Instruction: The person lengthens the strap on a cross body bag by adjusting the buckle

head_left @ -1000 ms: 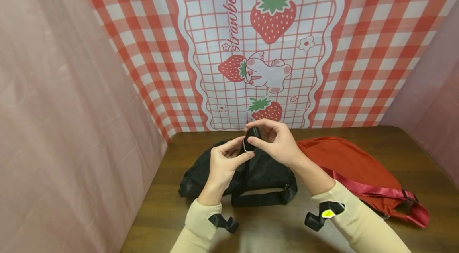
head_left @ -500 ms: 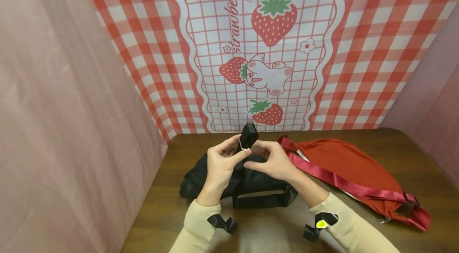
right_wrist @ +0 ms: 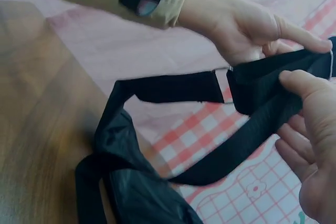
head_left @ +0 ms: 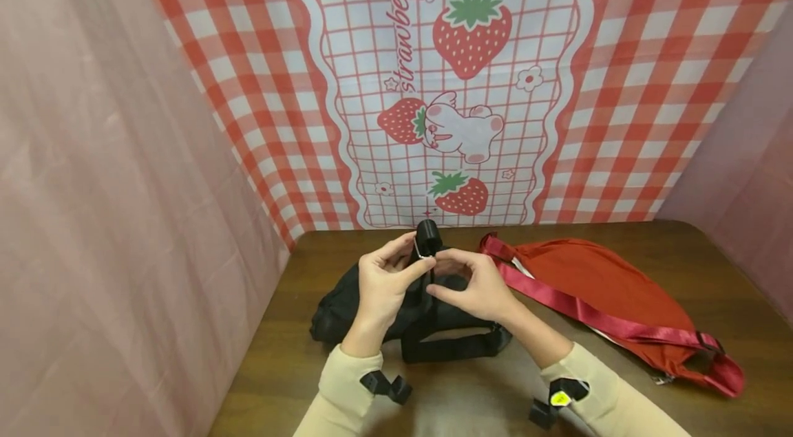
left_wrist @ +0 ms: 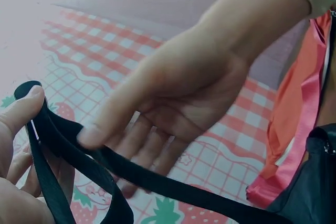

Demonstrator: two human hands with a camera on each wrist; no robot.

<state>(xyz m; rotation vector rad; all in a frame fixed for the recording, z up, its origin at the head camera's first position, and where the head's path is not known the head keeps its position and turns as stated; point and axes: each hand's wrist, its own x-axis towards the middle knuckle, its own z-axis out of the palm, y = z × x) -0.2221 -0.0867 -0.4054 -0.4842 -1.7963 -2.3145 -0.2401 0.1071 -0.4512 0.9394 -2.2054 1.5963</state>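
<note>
My left hand (head_left: 383, 285) pinches a black webbing strap (head_left: 427, 237) at a silver metal slider, above the black bag (head_left: 337, 313) lying on the table. A loop of the strap stands up past the fingertips. Just right of it, my right hand (head_left: 480, 285) holds the strap between thumb and fingers. In the left wrist view the strap (left_wrist: 173, 190) runs from the hands to the bag, passing in front of the right fingers. The right wrist view shows a second metal slider (right_wrist: 226, 85) on the strap, and the right thumb (right_wrist: 302, 81) lying against the webbing.
A red bag (head_left: 607, 279) with a shiny pink-red strap (head_left: 570, 303) lies to the right on the brown wooden table (head_left: 471, 396). A strawberry-print checked cloth (head_left: 297, 79) hangs behind, and a pink curtain (head_left: 111, 182) stands at the left.
My right hand has dropped from the top of the strap loop to the webbing below the slider. The loop is uncovered and has turned slightly. My left hand keeps its pinch.
</note>
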